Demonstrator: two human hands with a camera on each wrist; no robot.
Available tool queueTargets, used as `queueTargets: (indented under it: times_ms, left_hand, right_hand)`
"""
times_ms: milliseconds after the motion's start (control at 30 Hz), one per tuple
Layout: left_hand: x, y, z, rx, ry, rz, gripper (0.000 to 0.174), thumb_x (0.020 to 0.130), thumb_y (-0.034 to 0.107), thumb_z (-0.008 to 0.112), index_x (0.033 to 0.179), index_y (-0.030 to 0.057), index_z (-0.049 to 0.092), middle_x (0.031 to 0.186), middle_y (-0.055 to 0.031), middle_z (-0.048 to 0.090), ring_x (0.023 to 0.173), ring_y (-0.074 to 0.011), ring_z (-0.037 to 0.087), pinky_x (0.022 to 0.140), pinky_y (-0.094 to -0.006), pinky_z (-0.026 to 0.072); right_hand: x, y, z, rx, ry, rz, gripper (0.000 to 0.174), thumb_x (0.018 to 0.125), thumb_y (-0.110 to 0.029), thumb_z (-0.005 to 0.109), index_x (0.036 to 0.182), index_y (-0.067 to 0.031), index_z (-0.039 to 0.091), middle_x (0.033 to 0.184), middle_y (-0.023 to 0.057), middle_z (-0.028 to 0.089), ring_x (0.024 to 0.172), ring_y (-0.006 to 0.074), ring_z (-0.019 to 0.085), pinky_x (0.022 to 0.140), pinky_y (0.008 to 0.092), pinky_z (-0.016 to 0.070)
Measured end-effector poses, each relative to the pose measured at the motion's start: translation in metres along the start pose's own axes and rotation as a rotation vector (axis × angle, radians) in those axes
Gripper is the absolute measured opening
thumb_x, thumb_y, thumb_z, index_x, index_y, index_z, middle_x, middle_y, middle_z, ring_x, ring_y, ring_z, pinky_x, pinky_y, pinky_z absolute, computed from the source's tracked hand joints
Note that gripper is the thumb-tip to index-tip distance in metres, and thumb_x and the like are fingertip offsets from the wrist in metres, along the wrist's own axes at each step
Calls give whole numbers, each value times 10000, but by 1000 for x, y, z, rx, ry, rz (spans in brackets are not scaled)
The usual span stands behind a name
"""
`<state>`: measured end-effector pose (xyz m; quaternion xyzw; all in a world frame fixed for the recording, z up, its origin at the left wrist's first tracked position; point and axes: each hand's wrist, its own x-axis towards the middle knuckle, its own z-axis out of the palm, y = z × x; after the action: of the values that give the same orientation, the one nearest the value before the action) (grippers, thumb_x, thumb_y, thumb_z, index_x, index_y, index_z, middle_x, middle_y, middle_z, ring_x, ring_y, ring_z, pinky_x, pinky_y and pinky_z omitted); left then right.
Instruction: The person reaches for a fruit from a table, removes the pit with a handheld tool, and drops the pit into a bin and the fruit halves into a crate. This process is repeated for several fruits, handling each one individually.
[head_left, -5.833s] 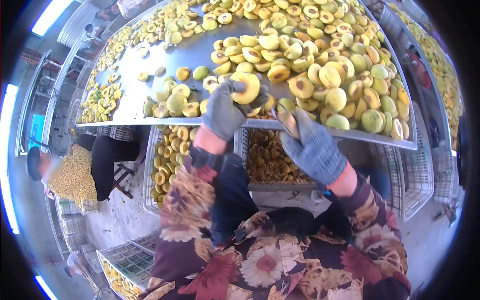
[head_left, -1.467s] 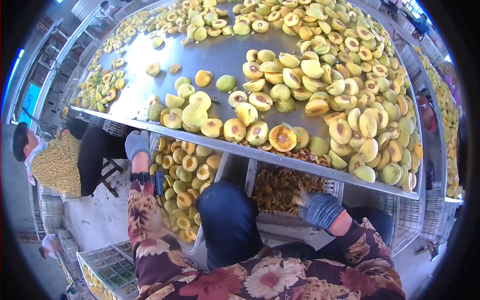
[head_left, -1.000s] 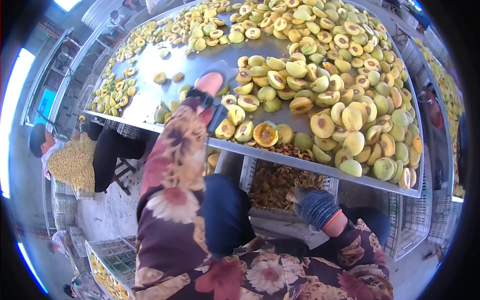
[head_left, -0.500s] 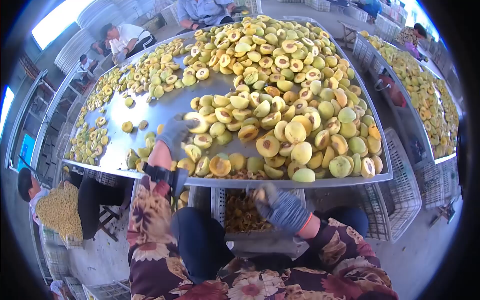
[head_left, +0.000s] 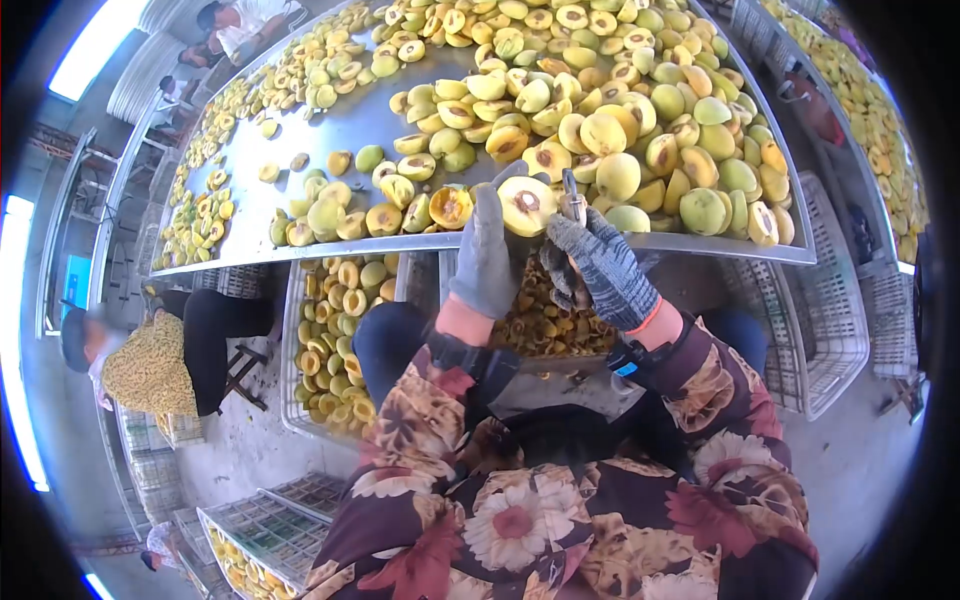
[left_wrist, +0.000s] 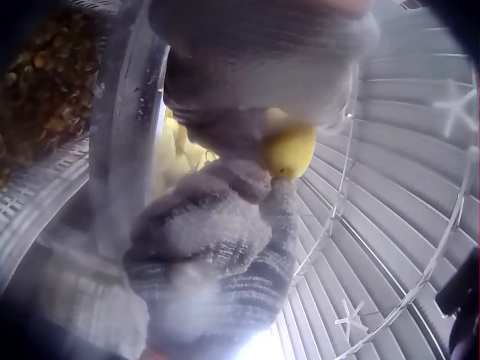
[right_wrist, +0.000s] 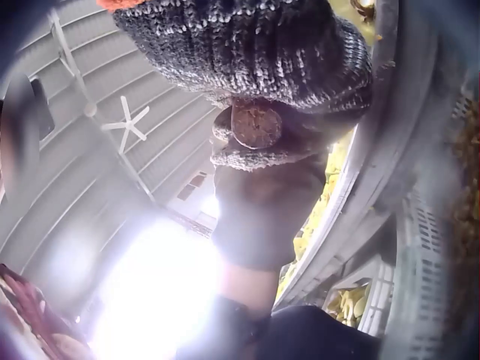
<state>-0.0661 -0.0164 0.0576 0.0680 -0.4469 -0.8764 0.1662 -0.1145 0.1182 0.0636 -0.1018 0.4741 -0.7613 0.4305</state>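
Note:
My left hand (head_left: 497, 215), in a light grey glove, grips a yellow peach half (head_left: 527, 205) at the front edge of the steel table (head_left: 300, 250), cut face up with its brown pit showing. My right hand (head_left: 585, 240), in a dark knit glove, holds a small metal pitting tool (head_left: 573, 207) against that half. In the left wrist view the yellow fruit (left_wrist: 289, 150) sits between the grey glove and the dark glove (left_wrist: 217, 255). The right wrist view shows a round brown pit (right_wrist: 256, 124) between the dark glove (right_wrist: 255, 52) and the grey glove (right_wrist: 262, 210).
Several peach halves (head_left: 600, 130) cover the table. Below its edge stand a crate of pitted halves (head_left: 340, 300), a crate of pits (head_left: 545, 325) and a white crate (head_left: 830, 320). A person (head_left: 140, 360) sits at the left beside more crates (head_left: 250, 530).
My left hand drew back from the pile to the table's front edge with a peach half. My right hand rose from over the pit crate and met it with the tool.

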Motion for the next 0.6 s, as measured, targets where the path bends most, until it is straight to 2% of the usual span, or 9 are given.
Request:
queueTargets:
  times_ms: [67,100,200,233,333,400,500,600]
  left_hand:
    - [-1,-6,1,147,-50,183,563,973,504,333,1239,32,485,1103,-98,596,1000,-190,574,898,-347,466]
    - [-1,-5,0,52,-73,169,540,980,483,332,1230,30,490,1105,-106,593,999,-195,576,901,-351,467]
    - [6,-8,-4,-35,-50,112,481,991,432,338,1182,26,512,1086,-130,587,982,-215,581,894,-355,476]
    - [7,-9,-5,29,-43,108,481,990,432,344,1179,24,514,1083,-131,587,980,-217,581,889,-354,478]
    - [8,-14,-12,28,-12,-5,462,990,401,359,1197,10,493,1103,-143,582,989,-229,578,896,-356,478]
    - [5,-17,-13,-104,20,-82,411,991,340,398,1214,4,478,1126,-151,578,1009,-219,572,902,-346,476]
    - [-2,-17,-7,791,-21,247,330,967,207,467,1214,-11,466,1123,-149,580,1009,-190,569,888,-315,474]
    - [-3,-18,1,644,26,223,307,929,112,508,1200,-27,469,1111,-139,585,1002,-167,567,874,-288,469]
  right_hand:
    - [-1,4,-1,-223,40,-46,254,923,-271,567,1079,-82,500,690,14,564,456,87,493,420,237,404]
    - [-2,5,-1,-430,19,-152,356,894,-268,583,1144,-34,484,722,96,620,535,200,590,502,314,475]
    - [4,24,-15,-1172,221,-616,414,845,-252,604,1140,11,482,779,210,642,690,340,642,625,410,507]
    - [4,25,-20,-1175,193,-466,474,818,-274,607,1149,43,488,819,278,624,786,418,624,702,484,498]
    - [5,27,-23,-1316,224,-405,515,823,-307,600,1171,56,487,819,268,628,782,399,629,716,470,505]
    - [4,23,-20,-1349,189,-350,550,825,-332,594,1189,63,478,859,278,623,817,399,624,752,463,503]
    - [8,28,-22,-1325,173,-331,545,824,-343,592,1185,49,480,890,282,618,841,403,618,766,463,498]
    - [11,34,-23,-1317,227,-347,368,820,-273,598,1080,-35,493,845,229,623,818,415,606,703,468,484]
